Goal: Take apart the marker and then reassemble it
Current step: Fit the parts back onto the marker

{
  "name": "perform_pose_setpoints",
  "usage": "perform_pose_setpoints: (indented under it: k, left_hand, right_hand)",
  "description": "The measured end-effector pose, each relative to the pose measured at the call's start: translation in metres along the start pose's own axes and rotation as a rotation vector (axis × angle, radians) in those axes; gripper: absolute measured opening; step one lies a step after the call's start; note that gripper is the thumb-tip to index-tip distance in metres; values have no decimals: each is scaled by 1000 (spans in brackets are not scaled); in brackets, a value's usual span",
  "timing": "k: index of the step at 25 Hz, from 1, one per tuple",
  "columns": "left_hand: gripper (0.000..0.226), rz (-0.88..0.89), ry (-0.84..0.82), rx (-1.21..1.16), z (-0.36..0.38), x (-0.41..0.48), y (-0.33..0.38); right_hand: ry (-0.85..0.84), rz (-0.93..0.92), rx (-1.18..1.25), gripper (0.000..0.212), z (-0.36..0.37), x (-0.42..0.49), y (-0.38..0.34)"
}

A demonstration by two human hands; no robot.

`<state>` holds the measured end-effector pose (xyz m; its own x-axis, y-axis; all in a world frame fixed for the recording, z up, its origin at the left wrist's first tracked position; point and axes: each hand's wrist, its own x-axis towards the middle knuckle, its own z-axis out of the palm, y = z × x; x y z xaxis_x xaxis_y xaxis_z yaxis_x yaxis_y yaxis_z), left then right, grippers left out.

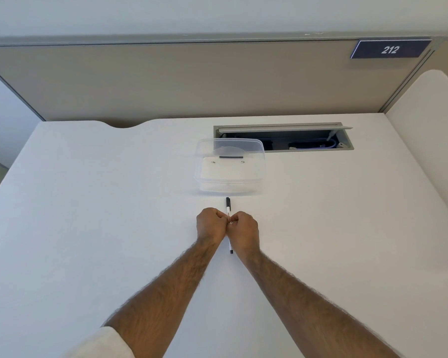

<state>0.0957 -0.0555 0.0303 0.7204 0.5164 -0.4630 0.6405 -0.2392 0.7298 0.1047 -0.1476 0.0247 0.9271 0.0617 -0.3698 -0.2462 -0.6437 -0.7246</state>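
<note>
A slim white marker (228,208) with a black cap at its far end and a black plug at its near end lies lengthwise, pointing away from me, on the white desk (88,202). My left hand (210,224) and my right hand (245,228) meet over its middle, fingers curled, both pinching the barrel. The cap sticks out beyond my knuckles and the near end shows between my wrists. The middle of the barrel is hidden by my fingers.
A clear plastic box (229,165) stands just beyond the marker, with small parts inside. Behind it is an open cable hatch (282,136) in the desk. A beige partition (192,81) closes the back, with a sign reading 212 (389,49).
</note>
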Motion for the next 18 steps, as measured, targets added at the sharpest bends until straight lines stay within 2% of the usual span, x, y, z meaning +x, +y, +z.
perform_pose_setpoints:
  k: [9, 18]
  left_hand:
    - [12, 5, 7, 60, 0, 0, 2]
    - [16, 17, -8, 53, -4, -1, 0]
  right_hand:
    - [-12, -7, -9, 16, 2, 6, 3]
    - [-16, -38, -50, 12, 1, 6, 6]
